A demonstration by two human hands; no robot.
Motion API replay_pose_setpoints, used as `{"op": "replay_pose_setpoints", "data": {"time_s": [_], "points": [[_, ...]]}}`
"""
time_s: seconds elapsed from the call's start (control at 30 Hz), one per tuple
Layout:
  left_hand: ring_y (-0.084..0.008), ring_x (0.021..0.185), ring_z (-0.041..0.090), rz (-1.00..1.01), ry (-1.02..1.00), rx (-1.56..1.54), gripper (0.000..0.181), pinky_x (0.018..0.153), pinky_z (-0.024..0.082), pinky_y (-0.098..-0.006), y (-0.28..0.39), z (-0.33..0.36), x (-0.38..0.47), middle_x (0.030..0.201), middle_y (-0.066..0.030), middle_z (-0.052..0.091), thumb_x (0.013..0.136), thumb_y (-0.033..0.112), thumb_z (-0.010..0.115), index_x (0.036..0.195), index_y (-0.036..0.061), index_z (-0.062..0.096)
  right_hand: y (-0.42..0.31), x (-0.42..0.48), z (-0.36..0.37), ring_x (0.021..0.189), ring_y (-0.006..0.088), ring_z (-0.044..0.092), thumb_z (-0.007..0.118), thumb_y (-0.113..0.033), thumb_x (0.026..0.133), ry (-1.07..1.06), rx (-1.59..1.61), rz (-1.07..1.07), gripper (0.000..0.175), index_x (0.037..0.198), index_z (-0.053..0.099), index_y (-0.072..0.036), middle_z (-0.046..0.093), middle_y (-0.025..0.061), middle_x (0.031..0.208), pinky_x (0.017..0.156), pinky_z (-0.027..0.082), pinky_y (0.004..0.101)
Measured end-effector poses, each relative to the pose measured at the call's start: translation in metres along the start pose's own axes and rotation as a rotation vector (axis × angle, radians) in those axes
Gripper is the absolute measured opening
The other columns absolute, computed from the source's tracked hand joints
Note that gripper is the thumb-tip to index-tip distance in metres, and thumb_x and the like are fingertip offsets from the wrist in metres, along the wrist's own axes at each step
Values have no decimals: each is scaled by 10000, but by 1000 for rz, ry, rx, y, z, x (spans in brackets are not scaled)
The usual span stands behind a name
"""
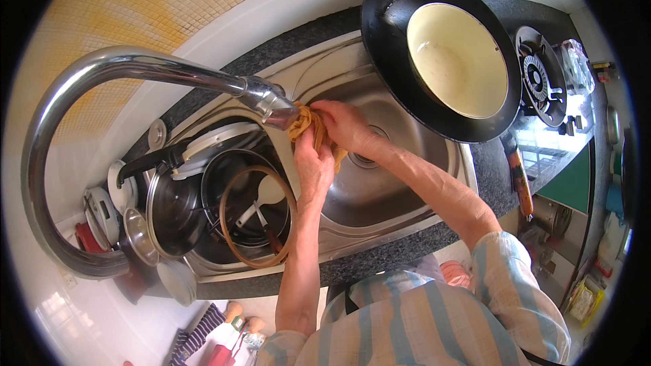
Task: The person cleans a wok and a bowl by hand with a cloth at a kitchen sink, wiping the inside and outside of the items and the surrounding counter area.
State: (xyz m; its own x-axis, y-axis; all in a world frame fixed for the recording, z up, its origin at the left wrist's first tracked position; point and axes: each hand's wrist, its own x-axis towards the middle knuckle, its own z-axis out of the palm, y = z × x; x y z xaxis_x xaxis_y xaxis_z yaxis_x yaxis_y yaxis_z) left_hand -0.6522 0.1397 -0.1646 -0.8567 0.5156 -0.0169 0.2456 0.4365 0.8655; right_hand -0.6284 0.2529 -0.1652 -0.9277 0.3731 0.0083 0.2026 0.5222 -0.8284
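Both of my hands meet on a bunched orange-yellow cloth [304,123], just beside the outlet of the chrome faucet [278,109]. My left hand [313,162] grips it from below, and my right hand [346,124] holds it from the right. A tail of cloth hangs below my hands. Behind them is the right basin [376,198] of the steel sink, with its drain partly hidden by my right wrist. No water stream can be made out at the outlet.
Pans [244,183], lids and utensils crowd the left basin, with a brown ring [226,234] on top. A large black wok [386,25] holding a cream bowl [457,61] overlaps the sink's right side. Beyond stand a gas burner [536,79] and a wooden handle [520,178].
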Motion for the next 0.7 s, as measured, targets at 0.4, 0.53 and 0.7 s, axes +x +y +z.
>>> {"op": "replay_pose_setpoints", "data": {"time_s": [0.4, 0.53, 0.7], "points": [[-322, 955, 504, 89, -85, 86, 415, 838, 402, -357, 30, 2, -15, 1039, -195, 494, 695, -50, 447, 1108, -17, 463, 4, -2, -1, 804, 258, 558, 658, -243, 681, 282, 306, 286, 274, 871, 599, -54, 559, 119, 893, 677, 444, 351], [-307, 973, 508, -8, -73, -82, 446, 860, 394, -344, 26, 11, -3, 1049, -193, 500, 686, -54, 448, 1128, -1, 459, -3, 12, -5, 670, 208, 555, 640, -160, 694, 486, 290, 294, 186, 829, 590, -43, 574, 93, 753, 603, 444, 314], [-260, 986, 511, -68, -93, -303, 431, 886, 371, -318, 23, 14, 9, 1044, -171, 528, 691, -40, 441, 1121, -18, 458, 2, 21, -1, 697, 238, 547, 624, -144, 702, 553, 159, 171, 124, 784, 576, -65, 532, 77, 763, 599, 437, 326]]}}
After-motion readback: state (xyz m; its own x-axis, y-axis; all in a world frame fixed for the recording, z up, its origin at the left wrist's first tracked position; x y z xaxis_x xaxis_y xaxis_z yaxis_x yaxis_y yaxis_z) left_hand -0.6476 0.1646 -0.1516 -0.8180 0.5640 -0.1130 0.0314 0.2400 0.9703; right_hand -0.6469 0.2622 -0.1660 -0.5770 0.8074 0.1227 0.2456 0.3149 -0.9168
